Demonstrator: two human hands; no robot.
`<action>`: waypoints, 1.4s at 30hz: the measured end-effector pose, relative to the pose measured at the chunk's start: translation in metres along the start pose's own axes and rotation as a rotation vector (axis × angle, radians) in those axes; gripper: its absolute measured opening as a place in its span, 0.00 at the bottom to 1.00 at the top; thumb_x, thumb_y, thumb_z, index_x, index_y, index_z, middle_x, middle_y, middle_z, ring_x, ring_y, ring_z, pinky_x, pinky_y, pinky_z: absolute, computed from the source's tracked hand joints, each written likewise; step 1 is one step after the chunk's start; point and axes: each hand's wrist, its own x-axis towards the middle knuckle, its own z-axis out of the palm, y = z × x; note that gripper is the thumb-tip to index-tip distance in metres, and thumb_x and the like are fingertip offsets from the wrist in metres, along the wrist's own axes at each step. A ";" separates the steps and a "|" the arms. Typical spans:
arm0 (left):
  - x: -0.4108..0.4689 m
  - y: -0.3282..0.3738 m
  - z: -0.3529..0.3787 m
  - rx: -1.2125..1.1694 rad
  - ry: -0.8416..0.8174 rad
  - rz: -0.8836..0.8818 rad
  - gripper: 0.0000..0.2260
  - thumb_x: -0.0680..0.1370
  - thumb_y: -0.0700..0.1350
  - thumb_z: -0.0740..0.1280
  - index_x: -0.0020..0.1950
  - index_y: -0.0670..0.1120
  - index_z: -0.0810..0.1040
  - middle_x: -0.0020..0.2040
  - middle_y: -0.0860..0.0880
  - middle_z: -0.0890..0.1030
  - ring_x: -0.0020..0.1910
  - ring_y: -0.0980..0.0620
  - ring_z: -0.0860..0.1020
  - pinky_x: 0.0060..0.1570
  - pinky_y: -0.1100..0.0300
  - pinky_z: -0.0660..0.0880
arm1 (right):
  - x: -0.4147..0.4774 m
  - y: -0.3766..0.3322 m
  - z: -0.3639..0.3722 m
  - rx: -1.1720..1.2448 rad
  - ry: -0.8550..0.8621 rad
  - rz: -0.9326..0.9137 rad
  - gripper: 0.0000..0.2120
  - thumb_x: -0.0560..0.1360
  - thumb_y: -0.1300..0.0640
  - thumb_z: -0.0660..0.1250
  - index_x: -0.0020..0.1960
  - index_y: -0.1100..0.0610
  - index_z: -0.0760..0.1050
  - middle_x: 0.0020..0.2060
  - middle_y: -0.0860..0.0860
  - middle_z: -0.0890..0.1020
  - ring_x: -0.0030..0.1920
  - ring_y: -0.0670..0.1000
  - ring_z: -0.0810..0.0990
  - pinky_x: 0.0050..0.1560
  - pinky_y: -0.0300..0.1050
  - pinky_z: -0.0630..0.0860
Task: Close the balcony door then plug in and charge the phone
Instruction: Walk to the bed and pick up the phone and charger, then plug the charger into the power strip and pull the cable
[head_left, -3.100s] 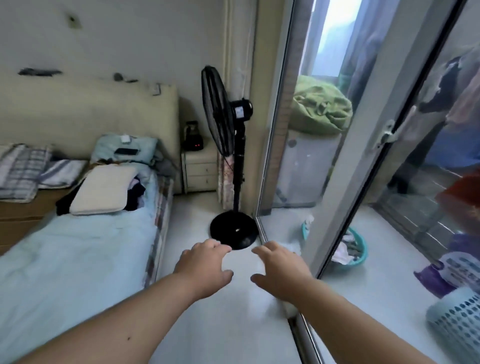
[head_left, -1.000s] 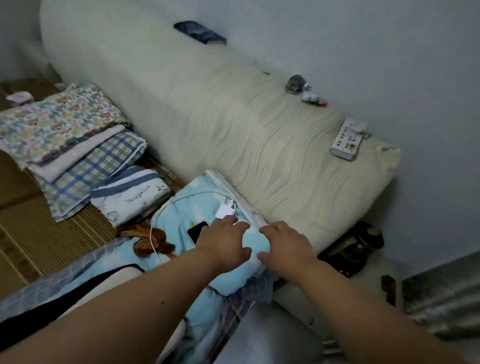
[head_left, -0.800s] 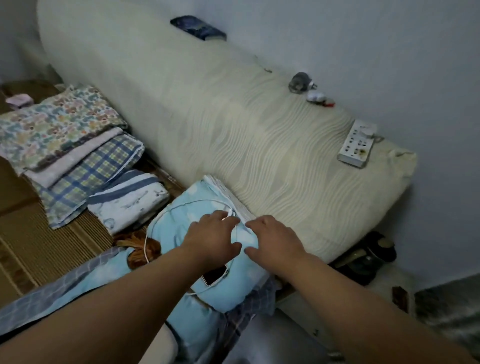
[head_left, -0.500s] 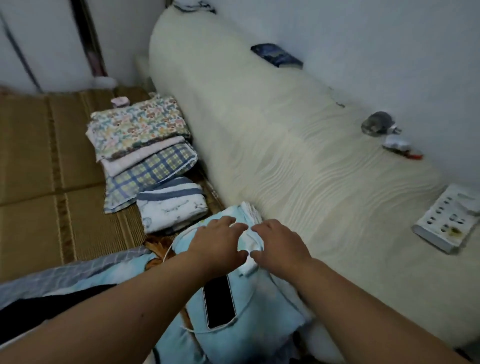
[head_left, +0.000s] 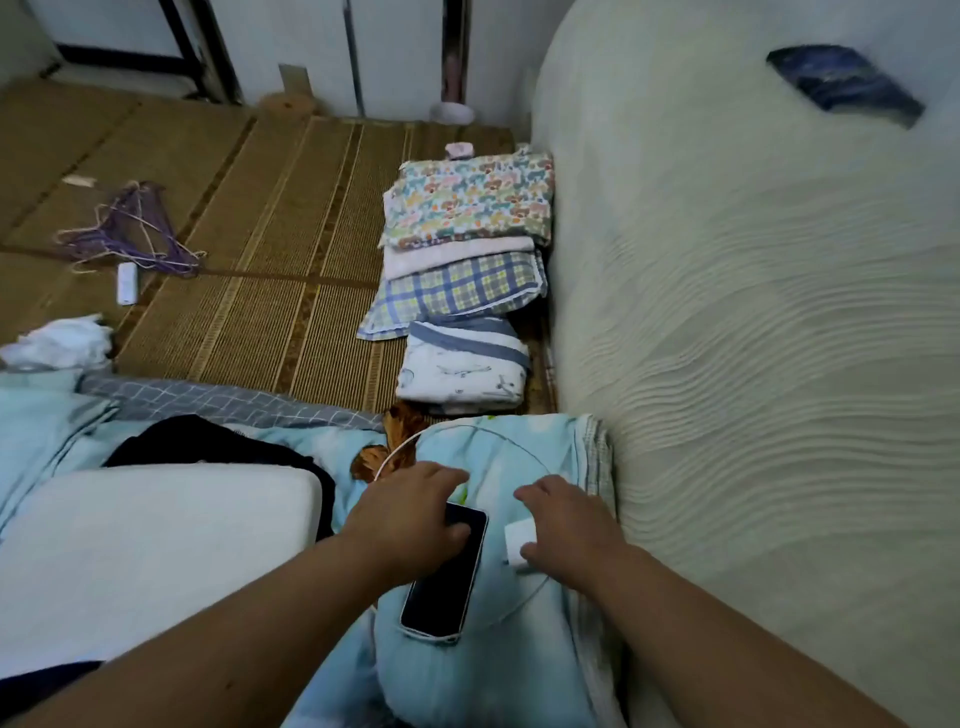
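A black phone (head_left: 441, 577) lies face up on a light blue pillow (head_left: 467, 670) at the head of the bed. My left hand (head_left: 410, 514) covers the phone's top end, thumb on the screen and fingers curled over its edge. Just right of it, my right hand (head_left: 566, 525) pinches a small white charger adapter (head_left: 519, 543) between thumb and fingers. A thin white cable (head_left: 395, 451) loops across the pillow around both hands. The balcony door is out of view.
A tall cream padded headboard (head_left: 727, 364) fills the right side. Folded blankets (head_left: 467, 270) are stacked against it on a woven mat (head_left: 260, 249). A white pillow (head_left: 156, 545) lies at left. Purple hangers (head_left: 130, 234) and a white remote (head_left: 127, 283) lie further off.
The view has swung left and down along the bed, and the power strip has left the frame. My left hand moved from the adapter onto the phone's top end. The right hand stays at the adapter.
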 end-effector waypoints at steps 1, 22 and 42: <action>-0.002 -0.006 0.007 -0.026 -0.011 -0.023 0.29 0.79 0.55 0.65 0.79 0.55 0.63 0.78 0.51 0.68 0.75 0.49 0.69 0.72 0.52 0.69 | 0.005 0.001 0.012 -0.013 -0.019 -0.013 0.29 0.69 0.50 0.67 0.69 0.51 0.64 0.66 0.53 0.70 0.64 0.57 0.71 0.60 0.53 0.71; 0.007 0.025 -0.011 -0.018 -0.045 0.124 0.30 0.78 0.57 0.66 0.79 0.56 0.62 0.78 0.51 0.67 0.75 0.49 0.68 0.72 0.53 0.70 | -0.044 -0.001 -0.064 0.609 0.329 0.164 0.28 0.61 0.45 0.75 0.58 0.49 0.73 0.52 0.47 0.78 0.52 0.50 0.77 0.48 0.44 0.73; 0.010 0.147 -0.060 -0.354 -0.157 0.431 0.18 0.83 0.49 0.64 0.33 0.52 0.77 0.24 0.56 0.80 0.25 0.65 0.76 0.38 0.66 0.77 | -0.207 0.036 -0.240 1.676 1.048 -0.032 0.28 0.69 0.60 0.71 0.67 0.53 0.68 0.47 0.52 0.78 0.41 0.52 0.79 0.47 0.52 0.78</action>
